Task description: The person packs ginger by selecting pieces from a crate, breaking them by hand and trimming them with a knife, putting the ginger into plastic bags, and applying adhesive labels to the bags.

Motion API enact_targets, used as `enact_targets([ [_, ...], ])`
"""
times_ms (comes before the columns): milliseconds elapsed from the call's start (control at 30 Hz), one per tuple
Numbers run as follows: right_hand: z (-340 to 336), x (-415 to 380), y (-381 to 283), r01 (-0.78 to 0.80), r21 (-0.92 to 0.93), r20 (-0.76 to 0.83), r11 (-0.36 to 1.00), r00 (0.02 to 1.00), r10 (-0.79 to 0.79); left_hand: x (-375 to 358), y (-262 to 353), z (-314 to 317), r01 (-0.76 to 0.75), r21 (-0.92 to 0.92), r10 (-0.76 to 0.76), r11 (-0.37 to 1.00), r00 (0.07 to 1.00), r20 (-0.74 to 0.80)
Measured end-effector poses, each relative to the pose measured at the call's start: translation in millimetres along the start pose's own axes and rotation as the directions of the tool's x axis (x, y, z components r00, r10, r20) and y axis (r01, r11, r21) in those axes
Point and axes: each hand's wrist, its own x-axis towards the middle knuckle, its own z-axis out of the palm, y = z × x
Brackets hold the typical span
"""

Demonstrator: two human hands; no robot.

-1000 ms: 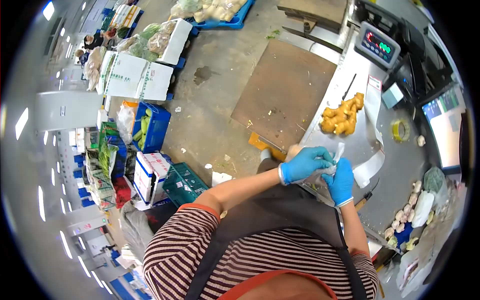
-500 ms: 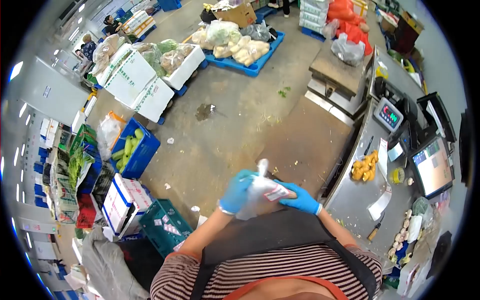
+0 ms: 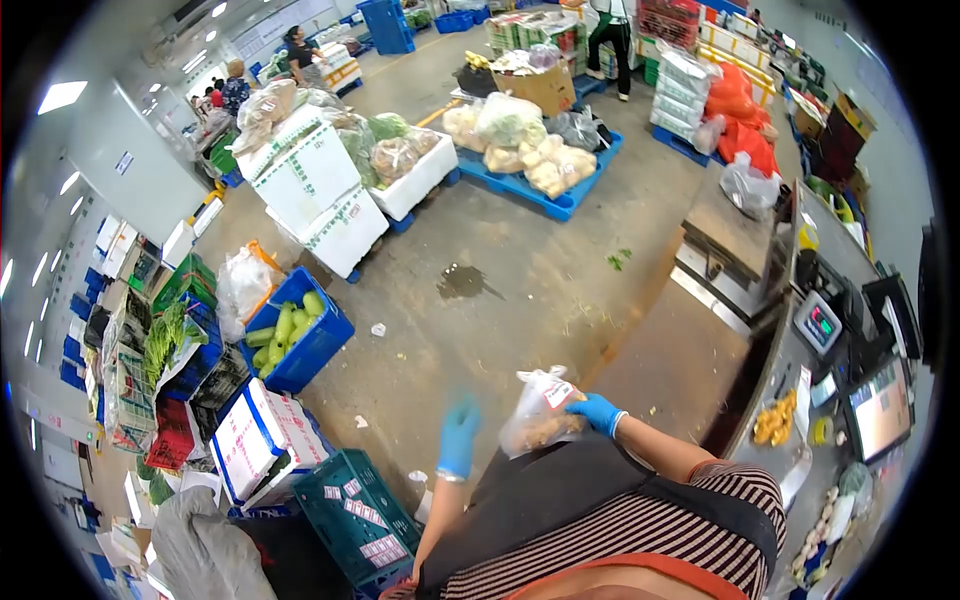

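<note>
My right hand (image 3: 597, 413), in a blue glove, is closed on the side of a clear plastic bag (image 3: 532, 424) just in front of the dark apron. The bag is knotted at the top and has light-brown contents at the bottom, whose kind I cannot make out. A white and red label (image 3: 558, 395) is on the bag near my fingers. My left hand (image 3: 458, 437), also blue-gloved, is apart from the bag on its left, over the floor. Motion smears its fingers. Below it stands a dark green crate (image 3: 355, 510) with printed labels on its side.
To the left are a blue crate of green gourds (image 3: 325, 345) and a white box (image 3: 250, 435). A blue pallet (image 3: 565, 205) carries bagged vegetables farther off. On the right counter are ginger (image 3: 776, 420), a scale display (image 3: 819, 323) and a monitor (image 3: 880, 410). Several people stand far back.
My left hand has come off the bag and moved left. My right hand still holds the bag, now upright. The view has turned left and shows more of the room's far end.
</note>
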Motion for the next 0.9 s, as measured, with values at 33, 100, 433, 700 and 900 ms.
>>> enact_targets([
  [33, -9, 24, 5, -0.015, -0.013, -0.069, 1.0, 0.997, 0.014, -1, 8, -10, 0.051, -0.041, -0.049, 0.998, 0.998, 0.041],
  [100, -34, 86, 11, -0.053, -0.114, -0.164, 0.992, 0.986, 0.034, 12, 8, -23, 0.12, -0.097, -0.114, 0.988, 0.991, 0.072],
  [433, -163, 379, -116, -0.239, 0.621, -0.258, 0.747, 0.837, 0.483, 188, -10, 1, 0.459, -0.17, -0.473, 0.872, 0.88, -0.049],
  [700, -347, 684, -390, 0.237, 0.521, -0.294, 0.82, 0.952, -0.088, 343, 90, 55, 0.459, 0.0, -0.456, 0.889, 0.883, -0.108],
  [900, -336, 662, -593, 0.561, 0.524, -0.365, 0.641, 0.828, -0.426, 365, 84, 35, 0.485, 0.063, -0.469, 0.872, 0.866, -0.172],
])
